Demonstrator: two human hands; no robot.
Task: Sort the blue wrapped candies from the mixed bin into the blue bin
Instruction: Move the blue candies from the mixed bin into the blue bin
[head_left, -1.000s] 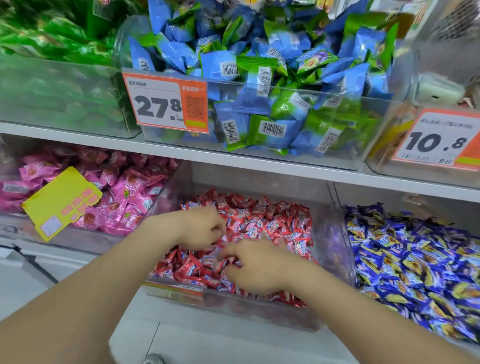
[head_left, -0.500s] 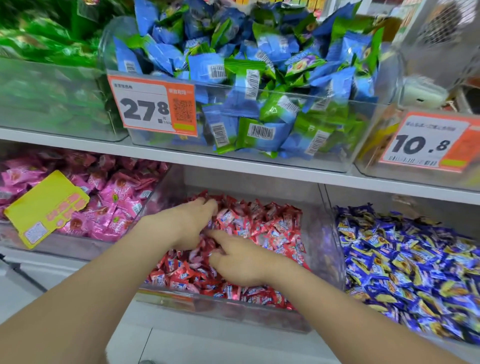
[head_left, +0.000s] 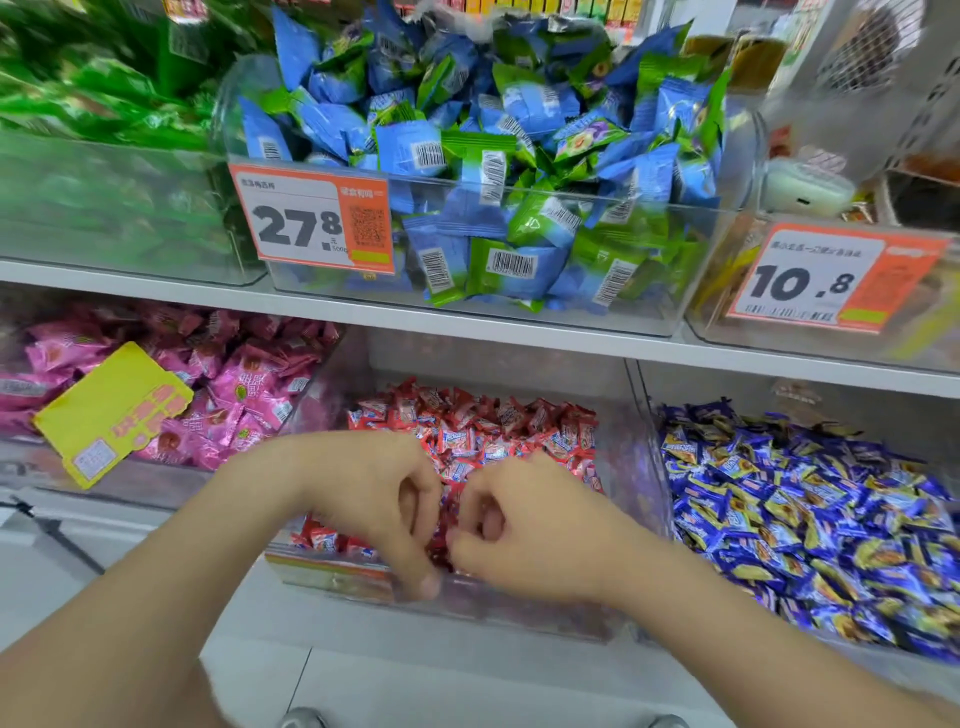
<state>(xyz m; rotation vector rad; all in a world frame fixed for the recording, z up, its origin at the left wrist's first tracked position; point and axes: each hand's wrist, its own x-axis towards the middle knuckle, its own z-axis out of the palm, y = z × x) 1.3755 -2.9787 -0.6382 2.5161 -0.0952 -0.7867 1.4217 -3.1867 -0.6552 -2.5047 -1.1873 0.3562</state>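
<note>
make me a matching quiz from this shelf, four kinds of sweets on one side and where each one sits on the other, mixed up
Things:
1. pink candies
2. red candies
3. dark blue candies
4. blue and green packets

Places:
A. top row, behind the 27.8 price tag
B. bottom row, right
C. bottom row, left
D. bottom row, middle

Pairs: 1-C, 2-D, 3-B, 4-A

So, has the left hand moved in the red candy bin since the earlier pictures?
Yes. The left hand has drawn back toward the person: from the middle of the red candy bin to its front wall.
</note>
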